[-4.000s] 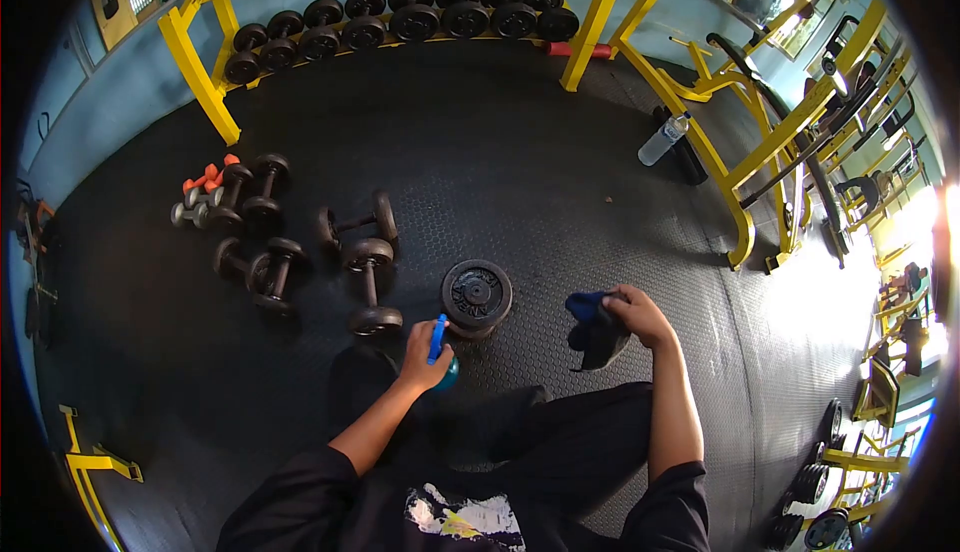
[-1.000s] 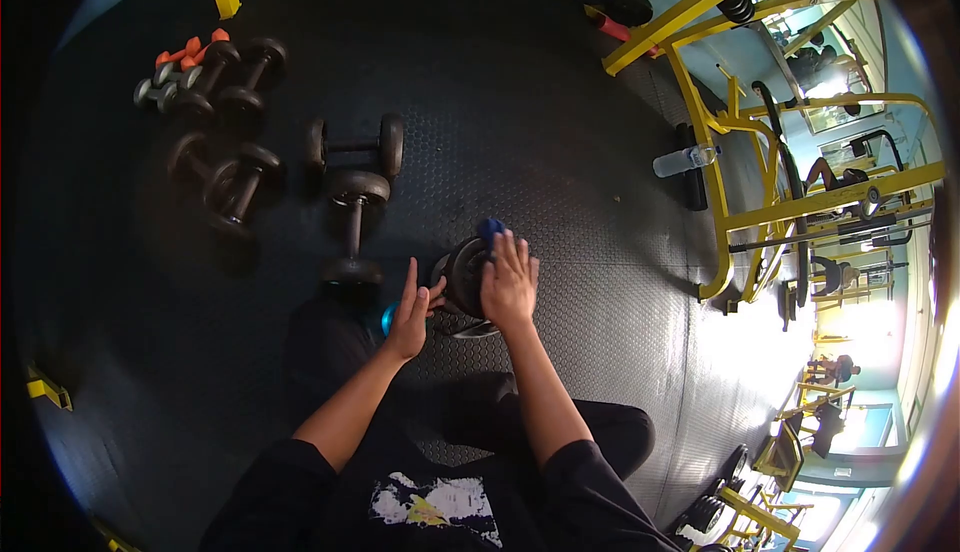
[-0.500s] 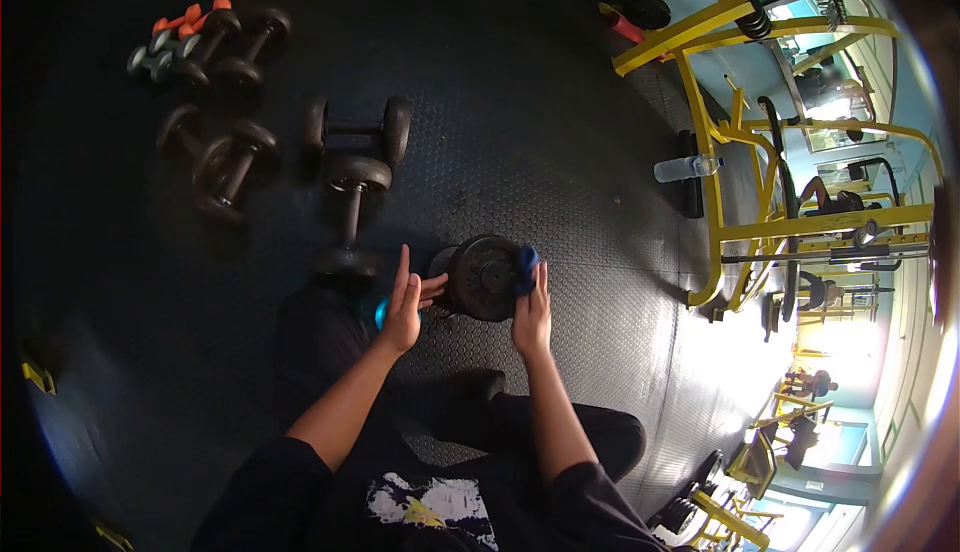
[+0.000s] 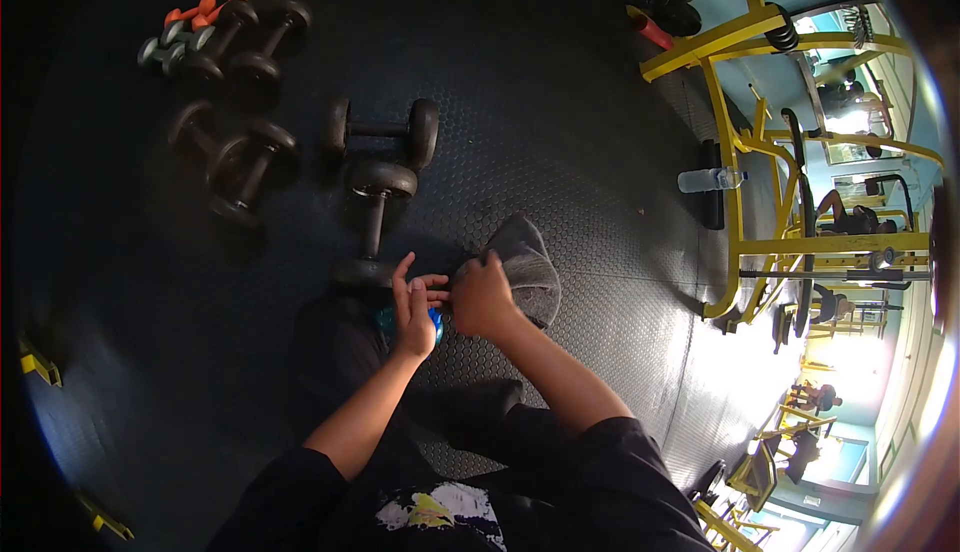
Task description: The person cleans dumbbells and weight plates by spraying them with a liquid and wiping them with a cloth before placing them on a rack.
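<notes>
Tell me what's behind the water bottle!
A long black thing pokes out past both sides of the water bottle, and a yellow post is by its cap. The bottle covers the black thing's middle, so I can't see that clearly.

The black, textured rubber floor (image 4: 590,152) carries dark round-headed metal dumbbells (image 4: 380,130), small orange dumbbells (image 4: 205,10) and small grey dumbbells (image 4: 172,50) grouped near one another, and, well apart from them, a clear plastic bottle (image 4: 708,180).
</notes>
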The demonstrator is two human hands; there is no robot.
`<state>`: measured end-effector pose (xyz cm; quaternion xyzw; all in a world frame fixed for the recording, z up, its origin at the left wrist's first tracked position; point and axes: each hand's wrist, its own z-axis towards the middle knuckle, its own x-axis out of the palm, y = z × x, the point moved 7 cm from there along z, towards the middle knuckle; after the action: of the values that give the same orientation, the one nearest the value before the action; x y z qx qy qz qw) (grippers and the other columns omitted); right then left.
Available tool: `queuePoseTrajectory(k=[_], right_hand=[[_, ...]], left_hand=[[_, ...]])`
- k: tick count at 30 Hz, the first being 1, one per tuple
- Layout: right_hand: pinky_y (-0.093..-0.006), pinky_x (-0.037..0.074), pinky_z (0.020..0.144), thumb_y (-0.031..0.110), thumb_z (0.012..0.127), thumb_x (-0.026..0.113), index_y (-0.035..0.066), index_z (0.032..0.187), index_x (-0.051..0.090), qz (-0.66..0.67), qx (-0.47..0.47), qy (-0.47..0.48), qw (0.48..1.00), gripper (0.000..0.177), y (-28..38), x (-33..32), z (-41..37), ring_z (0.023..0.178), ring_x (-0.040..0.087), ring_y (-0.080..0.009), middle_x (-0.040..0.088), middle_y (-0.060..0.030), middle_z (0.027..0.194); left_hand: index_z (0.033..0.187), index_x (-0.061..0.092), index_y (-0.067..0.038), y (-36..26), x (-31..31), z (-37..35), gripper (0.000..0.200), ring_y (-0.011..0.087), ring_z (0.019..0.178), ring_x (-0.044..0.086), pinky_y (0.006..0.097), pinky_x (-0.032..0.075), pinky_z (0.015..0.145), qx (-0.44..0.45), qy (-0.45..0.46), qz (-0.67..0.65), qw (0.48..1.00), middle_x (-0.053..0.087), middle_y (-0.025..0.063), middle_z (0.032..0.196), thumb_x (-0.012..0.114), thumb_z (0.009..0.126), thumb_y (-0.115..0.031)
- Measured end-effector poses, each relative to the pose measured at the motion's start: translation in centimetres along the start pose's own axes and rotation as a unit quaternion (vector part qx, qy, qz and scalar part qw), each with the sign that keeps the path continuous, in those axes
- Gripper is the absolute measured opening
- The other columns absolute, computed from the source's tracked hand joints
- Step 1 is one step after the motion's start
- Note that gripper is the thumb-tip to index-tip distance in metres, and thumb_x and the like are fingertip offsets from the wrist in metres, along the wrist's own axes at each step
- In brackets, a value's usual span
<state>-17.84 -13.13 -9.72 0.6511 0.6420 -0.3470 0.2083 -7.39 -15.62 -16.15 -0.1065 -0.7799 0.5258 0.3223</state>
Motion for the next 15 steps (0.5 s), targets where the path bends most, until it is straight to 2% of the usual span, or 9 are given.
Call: queuePoseTrajectory(k=[2,3,5,7,9,10,12,13,15], right_hand=[[-0.0418,0.051,0.093,0.040,0.081,0.060,0.012,0.101,0.076,-0.094,-0.134,0.011,0.986,0.038,2.6,1.4,-0.7,0.116,0.061,-0.0283,0.071,-0.0099,0.111],[-0.0418,0.051,0.093,0.040,0.081,0.060,0.012,0.101,0.076,-0.092,-0.135,0.013,0.986,0.038,2.0,0.6,-0.5,0.116,0.061,-0.0283,0.071,-0.0099,0.111],[-0.0442,0.050,0.092,0.048,0.081,0.065,0.010,0.111,0.074,0.051,-0.033,0.130,0.990,0.048,-2.5,-0.7,0.5,0.110,0.064,-0.0316,0.070,-0.0092,0.118],[-0.0437,0.049,0.094,0.056,0.081,0.067,0.007,0.110,0.073,0.311,0.041,-0.014,0.949,0.058,-8.9,1.7,1.5,0.109,0.065,-0.0320,0.069,-0.0124,0.117],[-0.0411,0.050,0.094,0.056,0.087,0.064,0.004,0.116,0.069,0.550,0.166,-0.030,0.818,0.060,-12.6,4.9,-0.7,0.107,0.065,-0.0318,0.069,-0.0145,0.112],[-0.0411,0.050,0.094,0.056,0.087,0.064,0.004,0.116,0.069,0.552,0.163,-0.032,0.817,0.060,-12.6,6.6,-1.2,0.107,0.065,-0.0318,0.069,-0.0145,0.112],[-0.0380,0.051,0.092,0.054,0.093,0.062,0.003,0.125,0.063,0.735,0.251,-0.133,0.616,0.061,-13.1,10.9,-3.9,0.109,0.064,-0.0279,0.067,-0.0144,0.113],[-0.0380,0.051,0.092,0.054,0.093,0.062,0.003,0.125,0.063,0.736,0.255,-0.135,0.613,0.061,-11.7,11.9,-5.1,0.109,0.064,-0.0279,0.067,-0.0144,0.113],[-0.0395,0.049,0.099,0.053,0.098,0.055,0.003,0.138,0.051,0.803,0.322,-0.270,0.423,0.065,-9.1,14.0,-7.9,0.119,0.058,-0.0295,0.056,-0.0153,0.132]], left_hand=[[0.150,0.026,-0.011,-0.2,-0.5,0.1,0.053,0.0145,0.085,0.064,0.0276,0.048,0.080,-0.008,-0.036,-0.007,0.999,0.063,0.0131,0.111,0.029,0.107,-0.042],[0.150,0.026,-0.011,-0.3,-0.5,0.2,0.053,0.0145,0.085,0.064,0.0276,0.048,0.080,-0.011,-0.037,-0.007,0.999,0.063,0.0131,0.111,0.029,0.107,-0.042],[0.148,0.029,-0.011,-0.3,-0.7,0.2,0.052,0.0141,0.085,0.064,0.0278,0.047,0.080,-0.013,-0.045,-0.003,0.999,0.062,0.0128,0.111,0.030,0.107,-0.042],[0.147,0.031,-0.010,0.0,-0.6,-0.3,0.051,0.0140,0.085,0.064,0.0276,0.047,0.079,-0.018,-0.035,0.012,0.999,0.062,0.0124,0.111,0.031,0.107,-0.042],[0.145,0.035,-0.010,0.0,-0.7,-0.1,0.050,0.0136,0.085,0.063,0.0269,0.046,0.078,-0.023,-0.019,0.038,0.999,0.063,0.0107,0.110,0.032,0.107,-0.042],[0.145,0.035,-0.010,-0.1,-0.9,0.0,0.050,0.0136,0.085,0.063,0.0269,0.046,0.078,-0.020,-0.020,0.041,0.999,0.063,0.0107,0.110,0.032,0.107,-0.042],[0.143,0.036,-0.009,0.2,-0.6,-0.1,0.046,0.0111,0.084,0.060,0.0260,0.044,0.076,-0.025,-0.002,0.030,0.999,0.062,0.0085,0.108,0.036,0.107,-0.038],[0.140,0.039,-0.009,0.2,-0.5,-0.2,0.041,0.0102,0.088,0.059,0.0262,0.044,0.078,-0.033,0.002,0.016,0.999,0.063,0.0069,0.106,0.036,0.108,-0.033],[0.139,0.040,-0.009,1.5,-0.4,0.2,0.040,0.0151,0.091,0.060,0.0297,0.046,0.081,-0.009,0.025,0.037,0.999,0.062,0.0094,0.109,0.043,0.105,-0.031]])
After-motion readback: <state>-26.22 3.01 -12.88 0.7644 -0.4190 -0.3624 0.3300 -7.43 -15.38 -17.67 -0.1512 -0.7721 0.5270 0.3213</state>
